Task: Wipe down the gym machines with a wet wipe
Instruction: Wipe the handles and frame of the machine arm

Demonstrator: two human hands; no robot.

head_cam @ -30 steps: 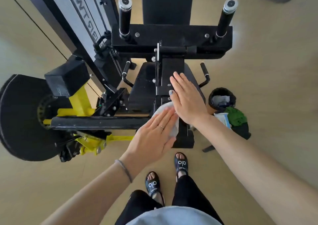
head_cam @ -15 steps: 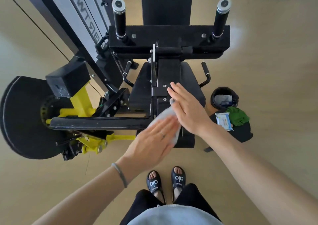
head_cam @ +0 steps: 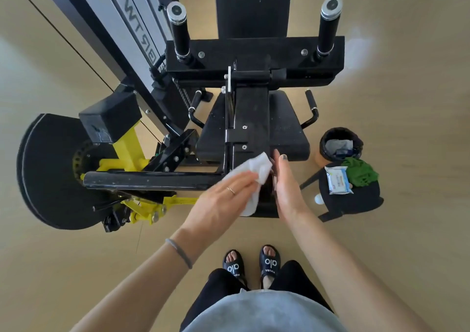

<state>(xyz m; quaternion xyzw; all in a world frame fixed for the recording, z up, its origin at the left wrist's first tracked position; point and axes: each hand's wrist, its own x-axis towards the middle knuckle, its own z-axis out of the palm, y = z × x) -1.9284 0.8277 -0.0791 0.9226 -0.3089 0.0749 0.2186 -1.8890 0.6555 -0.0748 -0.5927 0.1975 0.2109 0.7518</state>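
A black and yellow gym machine stands in front of me, its black seat pad [head_cam: 287,128] behind a black padded centre piece [head_cam: 254,108]. My left hand [head_cam: 223,199] lies flat with straight fingers, pressing a white wet wipe [head_cam: 256,169] onto the near end of that centre piece. The wipe sticks out past my fingertips and under my palm. My right hand [head_cam: 287,186] is turned edge-on with straight fingers against the right side of the same part, next to the wipe.
A black horizontal bar [head_cam: 152,180] runs left to a large black disc [head_cam: 50,171] on a yellow frame [head_cam: 127,151]. Two upright black handles [head_cam: 178,29] rise at the back. Right of the machine are a bin [head_cam: 340,143] and a black stool [head_cam: 356,204] carrying a wipe pack [head_cam: 338,180] and green cloth [head_cam: 361,171].
My right hand slid off the top of the padded piece, back toward me and down onto its right side. More of the wipe shows beyond my left fingers.
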